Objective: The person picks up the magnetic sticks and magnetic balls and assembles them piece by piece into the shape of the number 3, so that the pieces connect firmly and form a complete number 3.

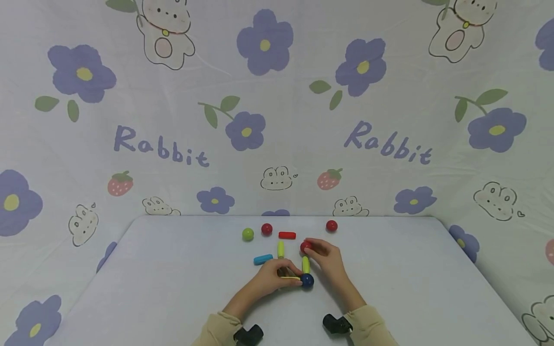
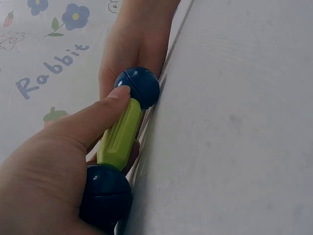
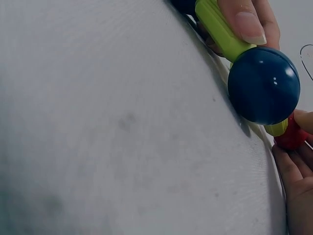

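My left hand [image 1: 271, 278] holds a yellow-green rod [image 2: 120, 134] that joins two blue balls; its thumb lies at the nearer-right blue ball [image 1: 307, 280]. The other blue ball [image 2: 105, 196] is hidden by that hand in the head view. From the right-hand blue ball a second yellow-green rod [image 1: 306, 264] runs away from me to a red ball [image 1: 305, 247]. My right hand [image 1: 331, 259] pinches this red ball between thumb and fingers. Another yellow-green rod [image 1: 281, 250] lies just beyond the left hand; whether it joins the hidden ball I cannot tell.
Beyond the hands on the white table [image 1: 415, 288] lie a green ball [image 1: 248, 234], a red ball [image 1: 267, 229], a red rod [image 1: 287, 235] and another red ball [image 1: 332, 226]. A blue rod [image 1: 263, 259] is beside the left hand. A patterned cloth [image 1: 303, 144] hangs behind.
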Demonstrator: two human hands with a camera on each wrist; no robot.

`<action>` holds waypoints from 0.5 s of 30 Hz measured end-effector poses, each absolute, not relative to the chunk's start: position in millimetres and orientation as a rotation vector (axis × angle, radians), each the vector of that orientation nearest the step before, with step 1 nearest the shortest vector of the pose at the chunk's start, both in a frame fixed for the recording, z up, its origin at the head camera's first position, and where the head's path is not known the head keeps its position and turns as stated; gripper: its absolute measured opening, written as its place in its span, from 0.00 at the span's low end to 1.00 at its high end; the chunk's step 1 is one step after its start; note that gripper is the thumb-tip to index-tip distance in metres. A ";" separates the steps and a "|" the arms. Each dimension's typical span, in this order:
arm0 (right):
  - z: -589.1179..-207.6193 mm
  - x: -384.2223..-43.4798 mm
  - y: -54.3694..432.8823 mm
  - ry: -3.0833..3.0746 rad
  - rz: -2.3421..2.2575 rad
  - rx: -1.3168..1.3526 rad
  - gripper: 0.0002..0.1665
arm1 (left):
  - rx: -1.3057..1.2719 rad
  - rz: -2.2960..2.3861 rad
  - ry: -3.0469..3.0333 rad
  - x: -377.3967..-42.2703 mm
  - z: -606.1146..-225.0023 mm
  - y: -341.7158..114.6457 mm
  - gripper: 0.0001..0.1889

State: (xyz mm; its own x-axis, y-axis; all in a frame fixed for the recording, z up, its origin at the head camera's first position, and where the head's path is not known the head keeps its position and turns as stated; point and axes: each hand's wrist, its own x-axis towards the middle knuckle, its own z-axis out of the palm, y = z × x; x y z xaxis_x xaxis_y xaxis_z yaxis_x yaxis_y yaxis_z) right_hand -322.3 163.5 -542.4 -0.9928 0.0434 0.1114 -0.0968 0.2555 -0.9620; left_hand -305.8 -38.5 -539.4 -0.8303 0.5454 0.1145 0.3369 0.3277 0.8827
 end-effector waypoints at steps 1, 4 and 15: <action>-542.6 -322.4 163.3 -2.399 1.848 0.056 0.21 | 0.808 1.511 2.387 -306.0 -539.7 -38.5 0.10; -542.0 -321.6 163.1 -2.411 1.853 0.074 0.20 | 0.814 1.509 2.392 -306.6 -540.8 -38.4 0.10; -542.6 -320.2 165.2 -2.430 1.860 0.166 0.19 | 0.814 1.502 2.389 -307.0 -542.6 -38.5 0.10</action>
